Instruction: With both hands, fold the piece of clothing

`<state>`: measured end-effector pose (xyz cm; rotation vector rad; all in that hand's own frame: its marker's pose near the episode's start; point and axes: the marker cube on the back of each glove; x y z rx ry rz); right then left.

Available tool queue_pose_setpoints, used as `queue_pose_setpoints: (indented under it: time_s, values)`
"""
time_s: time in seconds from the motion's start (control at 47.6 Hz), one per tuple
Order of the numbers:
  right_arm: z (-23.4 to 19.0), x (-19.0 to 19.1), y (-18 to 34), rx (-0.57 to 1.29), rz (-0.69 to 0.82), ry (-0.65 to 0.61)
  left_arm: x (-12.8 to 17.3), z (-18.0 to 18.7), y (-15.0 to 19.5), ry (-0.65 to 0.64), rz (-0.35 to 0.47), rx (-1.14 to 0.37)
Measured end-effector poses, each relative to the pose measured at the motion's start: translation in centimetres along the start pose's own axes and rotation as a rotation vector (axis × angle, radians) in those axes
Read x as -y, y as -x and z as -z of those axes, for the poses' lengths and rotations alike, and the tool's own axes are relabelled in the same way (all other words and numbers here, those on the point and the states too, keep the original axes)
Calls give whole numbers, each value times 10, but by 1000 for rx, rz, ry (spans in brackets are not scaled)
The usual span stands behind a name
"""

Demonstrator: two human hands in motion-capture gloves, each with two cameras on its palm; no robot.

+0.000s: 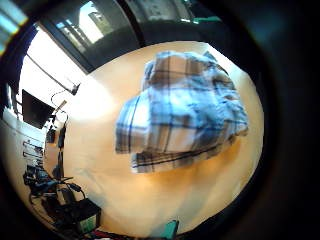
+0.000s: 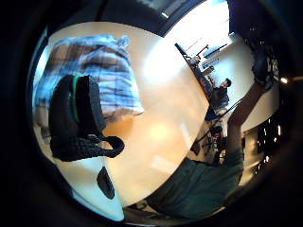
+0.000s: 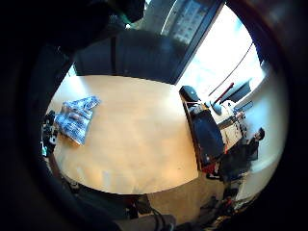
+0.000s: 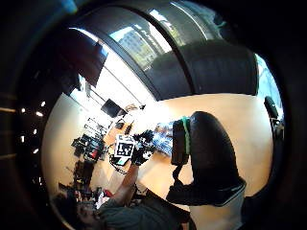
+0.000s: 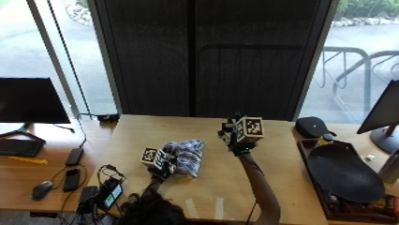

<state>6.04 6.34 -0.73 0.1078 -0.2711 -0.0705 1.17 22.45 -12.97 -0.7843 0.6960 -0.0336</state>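
Nearest the person, whose head is cut off by the lower edge of the outside view, the left hand (image 5: 161,169) hovers at the near-left edge of the piece of clothing (image 5: 185,157). Marker hardware hides most of this hand, so I cannot tell whether its fingers are curled or straight, nor whether they touch the cloth. In the left thumb side palm view a black gloved thumb (image 2: 75,118) lies across the plaid fabric (image 2: 102,66), and the little finger side view shows the garment (image 1: 180,110) alone, close under the palm, with no finger on it.

The clothing is a blue-and-white plaid piece, bunched in a loose heap on the light wooden table (image 5: 205,136), just beyond the left fingers and to the right of them.

Farther off, the right hand (image 5: 237,138) is raised well above the table, apart from the cloth. Its fingers are hidden too; whether they are relaxed or clenched cannot be told. Its palm views show the garment (image 3: 76,120) small and distant, so nothing is in that hand's grasp there.
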Motion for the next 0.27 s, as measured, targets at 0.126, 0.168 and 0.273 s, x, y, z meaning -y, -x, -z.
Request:
queue_pose_setpoints:
  time_s: [0.126,0.168,0.273]
  values:
    - [-13,12,28,-23,39,24,-12,-9,2,18,28,-254]
    - [-16,15,44,-17,63,10,-12,-9,7,8,44,-258]
    - [-26,19,72,-47,101,-25,-16,-8,13,28,94,-277]
